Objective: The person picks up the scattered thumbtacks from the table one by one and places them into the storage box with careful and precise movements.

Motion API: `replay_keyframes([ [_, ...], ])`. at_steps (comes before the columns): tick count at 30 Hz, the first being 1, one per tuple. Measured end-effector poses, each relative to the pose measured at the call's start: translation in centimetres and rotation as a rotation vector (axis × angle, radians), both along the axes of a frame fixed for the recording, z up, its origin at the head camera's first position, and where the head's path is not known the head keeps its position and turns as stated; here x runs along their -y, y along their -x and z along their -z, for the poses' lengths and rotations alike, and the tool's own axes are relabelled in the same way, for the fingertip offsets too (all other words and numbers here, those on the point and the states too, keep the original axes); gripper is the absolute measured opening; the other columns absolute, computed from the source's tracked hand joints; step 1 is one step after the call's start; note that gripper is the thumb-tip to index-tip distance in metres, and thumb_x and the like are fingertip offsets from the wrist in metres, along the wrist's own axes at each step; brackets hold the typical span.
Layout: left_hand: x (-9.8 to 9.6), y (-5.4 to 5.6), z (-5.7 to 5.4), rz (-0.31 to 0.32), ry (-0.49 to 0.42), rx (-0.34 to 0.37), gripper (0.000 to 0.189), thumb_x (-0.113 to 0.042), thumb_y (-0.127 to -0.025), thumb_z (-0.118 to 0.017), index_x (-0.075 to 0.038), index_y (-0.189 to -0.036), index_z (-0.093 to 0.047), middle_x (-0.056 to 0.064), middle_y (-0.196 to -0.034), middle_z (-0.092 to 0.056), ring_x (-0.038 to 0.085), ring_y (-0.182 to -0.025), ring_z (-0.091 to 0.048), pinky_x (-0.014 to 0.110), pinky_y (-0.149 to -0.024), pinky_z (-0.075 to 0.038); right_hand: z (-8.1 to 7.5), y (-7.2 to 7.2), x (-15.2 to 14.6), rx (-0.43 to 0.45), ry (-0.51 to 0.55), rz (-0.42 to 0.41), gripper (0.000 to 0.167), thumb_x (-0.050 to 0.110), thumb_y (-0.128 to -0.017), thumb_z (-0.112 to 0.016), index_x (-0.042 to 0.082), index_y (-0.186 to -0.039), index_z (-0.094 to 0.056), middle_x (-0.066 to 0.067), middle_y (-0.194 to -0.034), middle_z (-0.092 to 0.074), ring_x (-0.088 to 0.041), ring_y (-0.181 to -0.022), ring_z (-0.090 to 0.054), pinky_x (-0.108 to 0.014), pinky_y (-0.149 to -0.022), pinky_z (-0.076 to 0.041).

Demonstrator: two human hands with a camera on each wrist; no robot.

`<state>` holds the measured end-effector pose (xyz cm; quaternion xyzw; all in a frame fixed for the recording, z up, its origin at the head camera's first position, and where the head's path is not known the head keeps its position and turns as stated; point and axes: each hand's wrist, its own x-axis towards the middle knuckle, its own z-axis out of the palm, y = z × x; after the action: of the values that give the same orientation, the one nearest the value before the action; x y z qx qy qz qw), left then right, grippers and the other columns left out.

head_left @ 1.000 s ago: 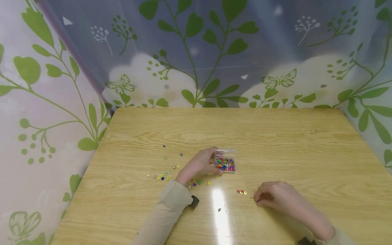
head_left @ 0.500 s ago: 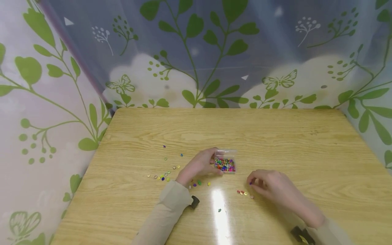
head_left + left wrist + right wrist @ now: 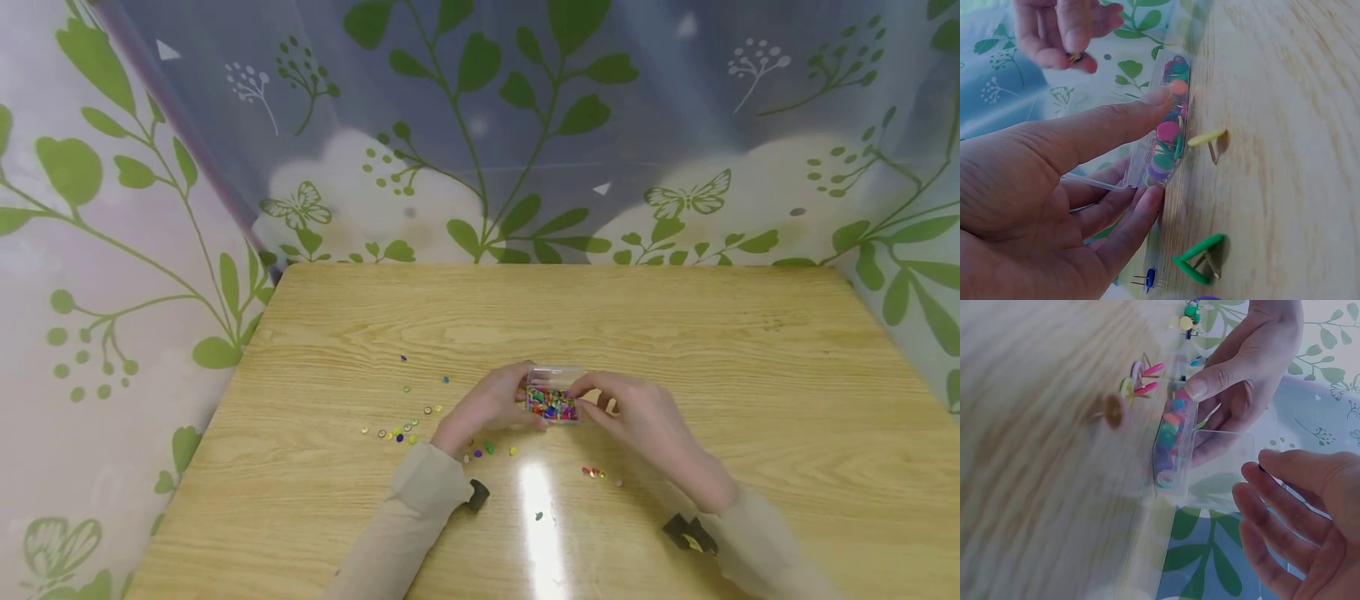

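Observation:
A small clear plastic box (image 3: 553,407) full of colourful thumbtacks stands on the table with its lid (image 3: 555,375) raised at the back. My left hand (image 3: 491,404) grips the box from its left side, thumb on the near wall and fingers around the far side. Right above the box's right edge is my right hand (image 3: 637,417). In the left wrist view a dark thumbtack (image 3: 1074,57) is pinched between its thumb and index finger; the other fingers spread loosely. Just right of the box's front lies a short row of red, yellow and pink thumbtacks (image 3: 592,472).
Several loose thumbtacks (image 3: 400,437) are scattered on the wooden table (image 3: 712,325) to the left, some close by the left forearm. One green thumbtack (image 3: 538,516) lies near the front. A patterned curtain (image 3: 480,133) hangs behind the table.
My right hand has lifted from the table at the right and moved left and away from me to the box, carrying the dark thumbtack. My left hand has stayed on the box.

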<state>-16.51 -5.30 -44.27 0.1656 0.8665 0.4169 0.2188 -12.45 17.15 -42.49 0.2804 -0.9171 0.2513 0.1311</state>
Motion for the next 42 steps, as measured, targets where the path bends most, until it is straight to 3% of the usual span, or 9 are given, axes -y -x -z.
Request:
replay_keyframes([
  [6, 0.0, 0.0, 0.0, -0.002, 0.023, -0.006, 0.066, -0.019, -0.079, -0.089, -0.013, -0.136, -0.057, 0.009, -0.133, -0.063, 0.031, -0.122, -0.061, 0.044, -0.103, -0.050, 0.1, 0.5, 0.5, 0.006, 0.035, 0.002, 0.016, 0.012, -0.086, -0.081, 0.015, -0.100, -0.076, -0.001, -0.087, -0.078, -0.009, -0.060, -0.067, -0.016, -0.045, -0.042],
  [11, 0.0, 0.0, -0.1, -0.005, 0.028, -0.006, 0.066, -0.019, -0.078, -0.089, -0.013, -0.136, -0.057, 0.009, -0.131, -0.064, 0.031, -0.121, -0.061, 0.045, -0.103, -0.050, 0.1, 0.4, 0.0, 0.024, -0.003, 0.011, 0.017, 0.014, -0.088, -0.079, 0.015, -0.105, -0.076, -0.001, -0.093, -0.078, -0.008, -0.062, -0.066, -0.017, -0.050, -0.045],
  [15, -0.1, 0.0, -0.1, -0.012, 0.040, -0.006, 0.065, -0.019, -0.077, -0.090, -0.013, -0.134, -0.058, 0.009, -0.128, -0.064, 0.029, -0.119, -0.062, 0.044, -0.102, -0.050, -0.1, -0.2, -1.1, 0.009, -0.032, 0.002, 0.016, 0.010, -0.086, -0.080, 0.014, -0.101, -0.076, 0.001, -0.092, -0.077, -0.005, -0.064, -0.064, -0.019, -0.054, -0.049],
  [21, -0.2, -0.1, 0.0, -0.022, 0.050, 0.007, 0.064, -0.019, -0.078, -0.089, -0.012, -0.134, -0.057, 0.010, -0.130, -0.063, 0.030, -0.120, -0.061, 0.044, -0.103, -0.050, 0.1, -1.6, -2.8, -0.017, -0.119, -0.079, 0.020, 0.009, -0.078, -0.086, 0.017, -0.092, -0.074, 0.006, -0.083, -0.074, -0.005, -0.065, -0.064, -0.018, -0.055, -0.050],
  [27, 0.0, 0.0, 0.1, -0.015, 0.071, 0.001, 0.077, -0.022, -0.080, -0.088, -0.011, -0.146, -0.049, 0.012, -0.136, -0.059, 0.029, -0.123, -0.060, 0.043, -0.105, -0.049, 0.8, -3.0, -4.4, 0.188, -0.144, -0.204, 0.036, 0.029, -0.072, -0.089, 0.015, -0.101, -0.072, 0.011, -0.082, -0.069, -0.002, -0.071, -0.061, -0.022, -0.062, -0.053],
  [30, 0.1, 0.0, 0.1, -0.013, 0.062, 0.002, 0.077, -0.021, -0.080, -0.088, -0.011, -0.145, -0.050, 0.012, -0.136, -0.060, 0.030, -0.123, -0.060, 0.043, -0.105, -0.049, 1.2, -3.2, -4.7, 0.253, -0.134, -0.225, 0.040, 0.032, -0.070, -0.088, 0.016, -0.102, -0.071, 0.013, -0.082, -0.067, 0.000, -0.073, -0.060, -0.024, -0.065, -0.055],
  [36, 0.0, 0.1, -0.1, -0.013, 0.053, 0.008, 0.073, -0.021, -0.079, -0.088, -0.013, -0.142, -0.052, 0.011, -0.134, -0.061, 0.030, -0.123, -0.060, 0.043, -0.105, -0.049, 1.8, -3.1, -4.4, 0.231, -0.136, -0.232, 0.033, 0.029, -0.072, -0.088, 0.018, -0.098, -0.072, 0.013, -0.085, -0.070, 0.000, -0.074, -0.060, -0.024, -0.066, -0.055],
  [42, -0.1, 0.0, -0.1, -0.015, 0.073, 0.000, 0.073, -0.022, -0.079, -0.088, -0.014, -0.142, -0.053, 0.010, -0.133, -0.061, 0.028, -0.121, -0.060, 0.043, -0.104, -0.049, 1.9, -3.0, -3.7, 0.262, -0.134, -0.232, 0.023, 0.029, -0.077, -0.085, 0.021, -0.095, -0.073, 0.016, -0.085, -0.069, 0.004, -0.073, -0.059, -0.023, -0.065, -0.053],
])
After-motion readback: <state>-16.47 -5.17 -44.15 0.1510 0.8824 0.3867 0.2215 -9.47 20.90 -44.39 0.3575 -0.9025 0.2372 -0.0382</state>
